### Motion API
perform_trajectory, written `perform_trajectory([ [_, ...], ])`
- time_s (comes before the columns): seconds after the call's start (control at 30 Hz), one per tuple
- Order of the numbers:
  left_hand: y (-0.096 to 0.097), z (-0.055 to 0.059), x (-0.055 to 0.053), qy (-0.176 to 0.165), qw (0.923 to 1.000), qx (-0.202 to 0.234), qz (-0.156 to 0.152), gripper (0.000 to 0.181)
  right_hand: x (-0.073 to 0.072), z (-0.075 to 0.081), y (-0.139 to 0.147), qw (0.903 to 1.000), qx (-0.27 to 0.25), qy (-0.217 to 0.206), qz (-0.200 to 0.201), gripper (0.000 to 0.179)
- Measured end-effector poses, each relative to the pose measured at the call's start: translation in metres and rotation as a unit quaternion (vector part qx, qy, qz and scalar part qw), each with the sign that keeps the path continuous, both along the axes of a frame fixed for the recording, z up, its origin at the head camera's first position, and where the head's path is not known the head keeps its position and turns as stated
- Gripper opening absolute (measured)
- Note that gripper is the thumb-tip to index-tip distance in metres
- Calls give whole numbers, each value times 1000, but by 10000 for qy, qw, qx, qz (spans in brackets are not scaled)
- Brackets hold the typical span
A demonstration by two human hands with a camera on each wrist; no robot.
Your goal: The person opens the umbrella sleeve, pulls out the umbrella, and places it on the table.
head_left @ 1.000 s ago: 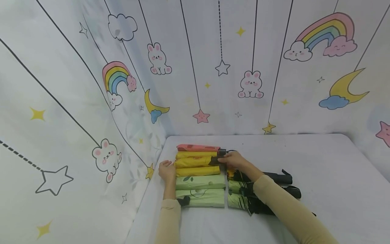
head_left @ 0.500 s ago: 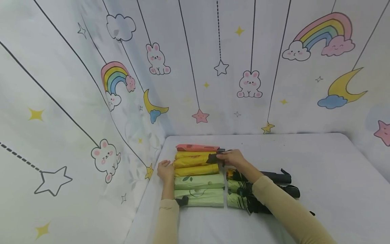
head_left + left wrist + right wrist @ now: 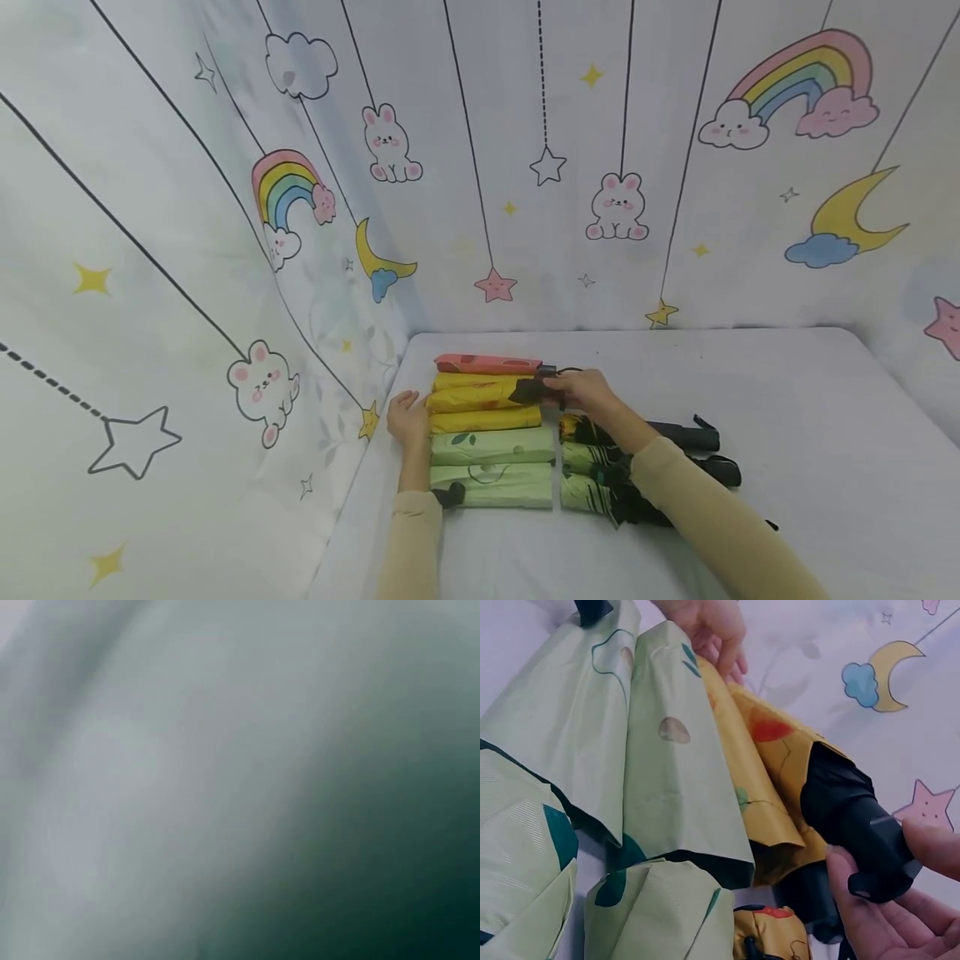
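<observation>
My right hand (image 3: 585, 390) pinches the black handle (image 3: 870, 840) of a folding umbrella between thumb and fingers. The umbrella's yellow cover (image 3: 472, 397) has a red round patch in the right wrist view. At the other end, the fingers of my left hand (image 3: 408, 421) hold the yellow cover's tip. This umbrella overlaps another yellow one (image 3: 457, 380) behind it, and a flat yellow sleeve (image 3: 487, 419) lies in front. A red umbrella (image 3: 487, 364) lies at the back of the row. The left wrist view is a grey-green blur.
Two pale green sleeves (image 3: 491, 446) lie in the row's front part. To their right, umbrellas with black handles (image 3: 678, 436) lie side by side, partly under my right forearm. The white table (image 3: 795, 392) meets a printed curtain (image 3: 450, 208) at the back and left.
My right hand and the yellow umbrella's handle shift slightly left, then a little back to the right. More of the black handle shows beside my fingers now. The other umbrellas stay put.
</observation>
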State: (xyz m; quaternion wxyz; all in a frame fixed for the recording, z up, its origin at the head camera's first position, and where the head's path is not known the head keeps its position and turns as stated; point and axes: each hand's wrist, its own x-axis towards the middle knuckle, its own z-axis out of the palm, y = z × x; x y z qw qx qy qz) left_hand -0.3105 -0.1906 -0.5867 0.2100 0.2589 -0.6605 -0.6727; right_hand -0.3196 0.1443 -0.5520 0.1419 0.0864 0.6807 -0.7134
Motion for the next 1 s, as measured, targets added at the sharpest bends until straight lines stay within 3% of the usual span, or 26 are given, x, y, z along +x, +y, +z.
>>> perform_trajectory([
  [0.3,0,4,4,-78,10000,-51,-14,45,3,9,13,9996,-251,-121,-84,70],
  [1.0,-2,2,5,-141,9997,-210,-57,54,15,20,43,9978,-609,-186,-159,55],
])
